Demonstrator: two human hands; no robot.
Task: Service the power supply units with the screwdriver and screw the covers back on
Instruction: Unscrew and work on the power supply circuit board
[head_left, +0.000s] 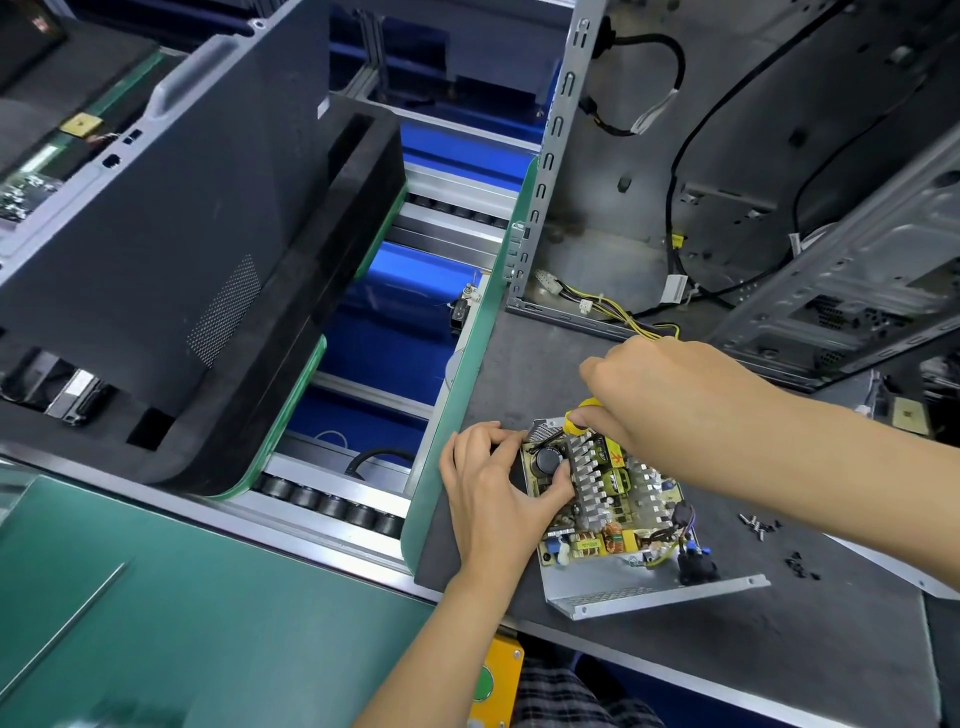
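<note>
The power supply unit (608, 499) lies open on the dark grey mat (753, 649) of the workbench, near the mat's left edge, its cover off and its circuit board exposed. We see rows of finned heat sinks, a large black capacitor (549, 460), yellow transformers and a copper-wound coil on the board, which sits in a bent metal tray (639, 595) whose perforated flange faces us.

Our left hand (498, 488) grips the unit's left end, fingers curled over the board's corner with the thumb against the capacitor. Our right hand (670, 400) is closed around the screwdriver (579, 415), of which only the yellow handle shows beneath the fingers; its tip is hidden at the unit's far corner.

To the right of the unit, well apart, loose screws (759, 526) lie scattered on the mat, some silver and some black. Behind the hands stands an open computer case (649, 208), with black cables and a bundle of yellow wires (618, 314) running toward the right hand. To the left runs a roller conveyor (332, 506) with green edging, carrying a black foam tray (291, 332) that holds a dark case panel (171, 208).
</note>
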